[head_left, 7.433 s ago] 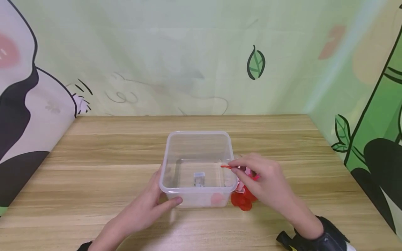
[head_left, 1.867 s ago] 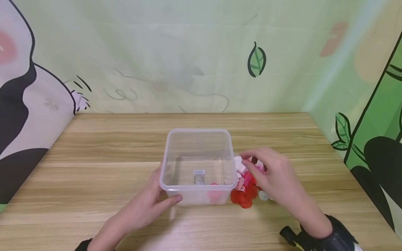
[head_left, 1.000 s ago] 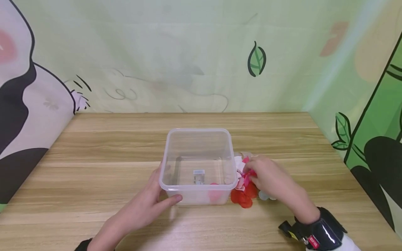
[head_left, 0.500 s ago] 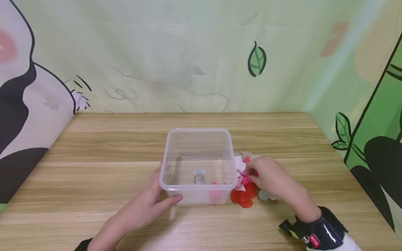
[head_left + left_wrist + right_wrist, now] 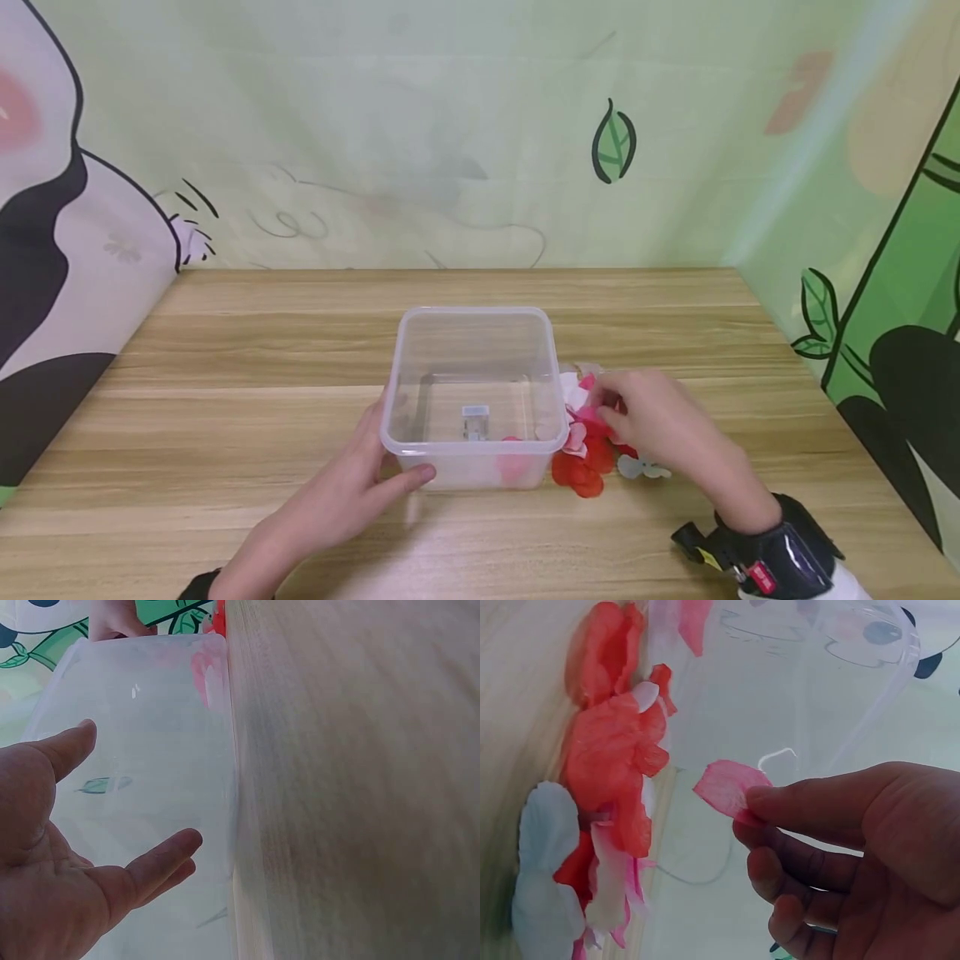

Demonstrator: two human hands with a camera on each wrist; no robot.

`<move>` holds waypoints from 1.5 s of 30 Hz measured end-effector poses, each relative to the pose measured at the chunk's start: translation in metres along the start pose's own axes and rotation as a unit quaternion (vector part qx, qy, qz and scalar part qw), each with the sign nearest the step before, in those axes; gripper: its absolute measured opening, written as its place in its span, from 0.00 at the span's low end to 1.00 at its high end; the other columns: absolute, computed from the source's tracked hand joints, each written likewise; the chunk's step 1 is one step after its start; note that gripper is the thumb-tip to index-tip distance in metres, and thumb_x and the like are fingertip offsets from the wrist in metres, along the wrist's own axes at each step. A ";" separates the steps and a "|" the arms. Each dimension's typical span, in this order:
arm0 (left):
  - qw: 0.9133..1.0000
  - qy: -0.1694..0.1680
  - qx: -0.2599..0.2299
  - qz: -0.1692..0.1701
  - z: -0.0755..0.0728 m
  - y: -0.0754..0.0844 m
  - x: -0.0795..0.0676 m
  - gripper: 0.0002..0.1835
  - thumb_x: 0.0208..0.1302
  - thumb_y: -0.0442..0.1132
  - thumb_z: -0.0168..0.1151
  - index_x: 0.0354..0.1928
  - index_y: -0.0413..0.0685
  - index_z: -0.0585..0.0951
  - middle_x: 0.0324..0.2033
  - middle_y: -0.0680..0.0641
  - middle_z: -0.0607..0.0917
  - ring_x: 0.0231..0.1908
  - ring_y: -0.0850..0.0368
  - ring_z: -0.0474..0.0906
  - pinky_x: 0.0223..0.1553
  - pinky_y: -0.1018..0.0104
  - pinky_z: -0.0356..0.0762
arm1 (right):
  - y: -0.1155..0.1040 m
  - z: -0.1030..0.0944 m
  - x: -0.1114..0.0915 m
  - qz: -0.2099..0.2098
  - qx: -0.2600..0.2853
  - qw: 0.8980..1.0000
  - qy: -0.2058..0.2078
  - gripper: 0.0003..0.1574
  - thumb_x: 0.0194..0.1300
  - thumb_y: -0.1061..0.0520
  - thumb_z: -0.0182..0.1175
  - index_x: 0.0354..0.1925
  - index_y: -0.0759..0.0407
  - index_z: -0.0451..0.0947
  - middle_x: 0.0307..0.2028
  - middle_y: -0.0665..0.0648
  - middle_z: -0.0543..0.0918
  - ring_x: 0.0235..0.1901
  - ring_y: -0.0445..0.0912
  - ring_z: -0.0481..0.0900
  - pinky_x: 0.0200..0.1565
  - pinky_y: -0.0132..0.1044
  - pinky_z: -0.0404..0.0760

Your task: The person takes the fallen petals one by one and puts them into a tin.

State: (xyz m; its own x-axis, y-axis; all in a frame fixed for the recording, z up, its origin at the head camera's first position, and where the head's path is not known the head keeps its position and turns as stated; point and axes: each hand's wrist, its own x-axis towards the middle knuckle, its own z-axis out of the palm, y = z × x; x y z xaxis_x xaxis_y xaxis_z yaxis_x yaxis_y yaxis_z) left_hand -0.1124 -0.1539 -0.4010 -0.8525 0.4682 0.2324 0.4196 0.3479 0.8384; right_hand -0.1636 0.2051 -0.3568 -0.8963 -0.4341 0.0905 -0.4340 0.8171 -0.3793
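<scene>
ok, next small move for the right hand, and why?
Probably lift the pink petal over and into the clear container: the right hand pinches it just beside the container, which stands open-topped, with the left hand resting against it.

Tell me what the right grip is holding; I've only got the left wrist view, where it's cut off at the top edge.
Observer: The right wrist view shows the right grip pinching a pink petal between thumb and finger.
Operator: Copy. Is the box lidded?
Observer: No lid on it. The head view shows the clear box with its open top facing up.
Operator: I also get a scrap of red past the box. What's there?
Observer: A heap of petals on the table, to the right of the box: red, pink and white.
</scene>
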 end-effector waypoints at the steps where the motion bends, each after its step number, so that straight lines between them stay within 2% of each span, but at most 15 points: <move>1: 1.000 0.001 0.005 0.001 0.000 0.000 0.000 0.57 0.70 0.41 0.69 0.83 0.68 0.36 0.72 0.46 0.59 0.61 0.46 0.72 0.60 0.51 0.77 | -0.001 -0.001 0.000 0.004 0.002 1.000 0.002 0.06 0.62 0.66 0.70 0.33 0.55 0.84 0.22 0.45 0.75 0.23 0.41 0.71 0.26 0.36 0.74; 9: 1.000 0.003 0.018 0.000 0.000 0.001 0.000 0.57 0.70 0.42 0.69 0.83 0.68 0.35 0.72 0.47 0.60 0.63 0.46 0.70 0.62 0.47 0.74 | -0.008 -0.009 -0.002 0.014 0.025 0.998 0.049 0.06 0.62 0.65 0.71 0.38 0.57 0.87 0.26 0.47 0.80 0.26 0.43 0.74 0.27 0.36 0.77; 15: 1.000 0.000 0.012 -0.008 0.000 0.001 0.000 0.57 0.70 0.41 0.69 0.83 0.68 0.35 0.72 0.45 0.59 0.61 0.45 0.72 0.60 0.50 0.77 | -0.013 -0.009 -0.004 -0.014 0.033 0.992 0.118 0.07 0.62 0.64 0.73 0.39 0.55 0.88 0.30 0.47 0.84 0.30 0.43 0.77 0.29 0.37 0.80; 22: 1.000 0.001 0.014 -0.004 0.000 -0.001 0.000 0.57 0.69 0.41 0.69 0.83 0.67 0.37 0.72 0.45 0.59 0.63 0.44 0.69 0.60 0.51 0.77 | -0.021 -0.010 -0.007 -0.072 0.022 0.975 0.211 0.10 0.58 0.65 0.76 0.39 0.57 0.88 0.33 0.50 0.86 0.30 0.43 0.78 0.28 0.36 0.78; 27: 1.000 -0.003 -0.009 -0.002 0.000 -0.001 0.000 0.56 0.69 0.39 0.69 0.83 0.68 0.38 0.72 0.47 0.59 0.63 0.44 0.69 0.58 0.54 0.79 | -0.028 -0.009 -0.008 -0.115 0.027 0.960 0.253 0.14 0.55 0.68 0.76 0.40 0.57 0.89 0.34 0.50 0.86 0.31 0.41 0.78 0.26 0.34 0.77; 31: 1.000 -0.003 -0.015 0.000 0.001 -0.001 0.001 0.57 0.69 0.38 0.69 0.83 0.68 0.37 0.71 0.45 0.59 0.62 0.43 0.71 0.57 0.54 0.80 | -0.034 -0.008 -0.009 -0.146 0.043 0.951 0.268 0.17 0.53 0.70 0.77 0.40 0.56 0.88 0.35 0.49 0.86 0.32 0.40 0.78 0.26 0.31 0.78; 34: 1.000 0.000 -0.003 -0.006 0.001 -0.001 0.001 0.57 0.69 0.39 0.69 0.83 0.68 0.37 0.70 0.44 0.60 0.61 0.43 0.72 0.57 0.54 0.80 | -0.040 -0.007 -0.010 -0.164 0.057 0.949 0.263 0.17 0.52 0.69 0.78 0.40 0.57 0.88 0.36 0.49 0.86 0.33 0.40 0.78 0.29 0.28 0.80; 38: 1.000 0.002 0.010 -0.012 0.001 -0.002 0.000 0.57 0.69 0.41 0.69 0.83 0.68 0.36 0.70 0.43 0.61 0.60 0.44 0.74 0.58 0.53 0.79 | -0.044 -0.006 -0.011 -0.194 0.080 0.944 0.255 0.18 0.52 0.69 0.78 0.41 0.55 0.87 0.37 0.48 0.86 0.33 0.42 0.78 0.30 0.23 0.77; 42: 1.000 -0.001 0.000 -0.009 0.001 -0.001 0.000 0.57 0.70 0.40 0.69 0.83 0.68 0.36 0.71 0.43 0.60 0.60 0.43 0.74 0.58 0.54 0.79 | -0.046 -0.003 -0.010 -0.237 0.094 0.932 0.257 0.21 0.49 0.71 0.78 0.41 0.55 0.87 0.37 0.48 0.87 0.33 0.43 0.79 0.31 0.24 0.76; 45: 1.000 -0.002 0.000 -0.006 0.001 0.000 0.000 0.57 0.70 0.40 0.69 0.83 0.68 0.35 0.70 0.44 0.60 0.61 0.44 0.73 0.60 0.52 0.78 | -0.047 -0.001 -0.009 -0.256 0.097 0.928 0.253 0.22 0.49 0.71 0.78 0.42 0.56 0.87 0.37 0.49 0.87 0.36 0.44 0.81 0.33 0.25 0.79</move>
State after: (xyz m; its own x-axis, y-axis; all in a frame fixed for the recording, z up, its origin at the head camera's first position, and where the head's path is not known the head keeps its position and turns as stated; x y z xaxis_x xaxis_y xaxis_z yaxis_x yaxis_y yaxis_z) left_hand -0.1121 -0.1529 -0.4017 -0.8562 0.4670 0.2209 0.4098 0.3537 0.8408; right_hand -0.1353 0.1706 -0.3387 -0.5267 -0.4731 0.7062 -0.8340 0.4481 -0.3218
